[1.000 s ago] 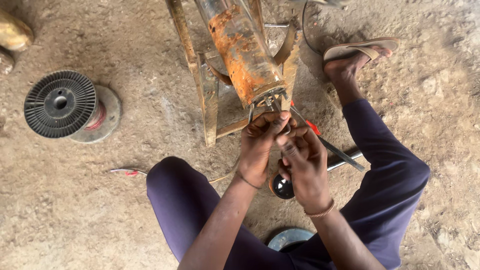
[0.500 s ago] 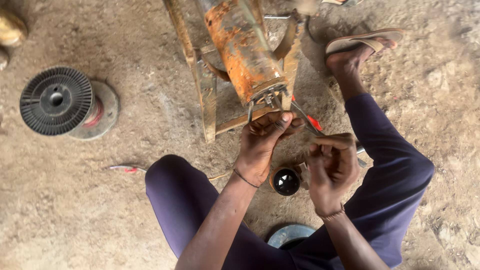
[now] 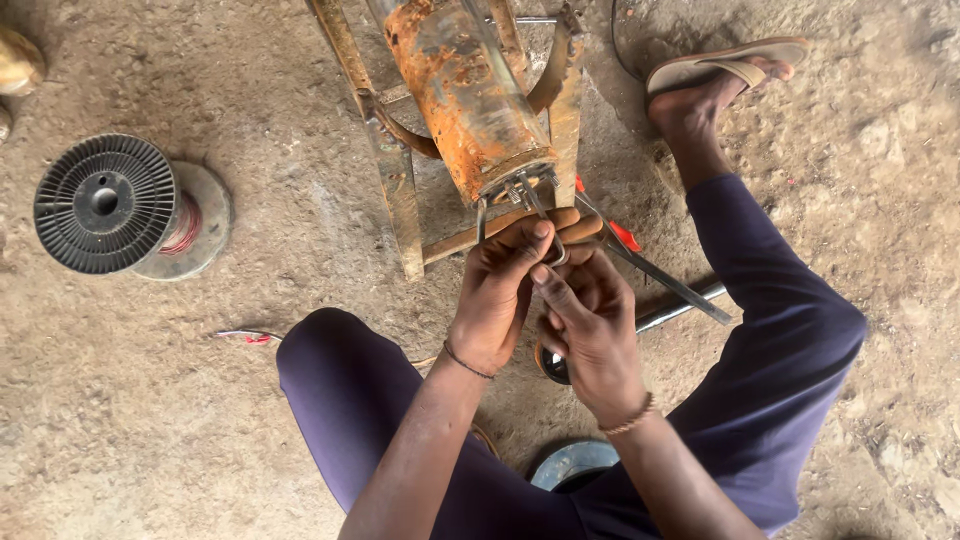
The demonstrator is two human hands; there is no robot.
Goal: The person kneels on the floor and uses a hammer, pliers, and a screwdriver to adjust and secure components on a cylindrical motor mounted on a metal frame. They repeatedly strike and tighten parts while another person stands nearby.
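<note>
Both hands meet at the lower end of the rusty orange cylinder [image 3: 465, 95], which lies tilted in a metal stand [image 3: 395, 190] on the dirt floor. The left hand [image 3: 503, 290] pinches a thin metal lead [image 3: 530, 195] (fingertips pressed together); the right hand [image 3: 590, 320] curls its fingers closed beside it. A black wire spool [image 3: 105, 203] holding red wire lies near the floor's left edge.

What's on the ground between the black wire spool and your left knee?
In the head view, a short red-and-white wire scrap lies on the dirt floor between the black spool and the left knee; otherwise that stretch is bare.
</note>
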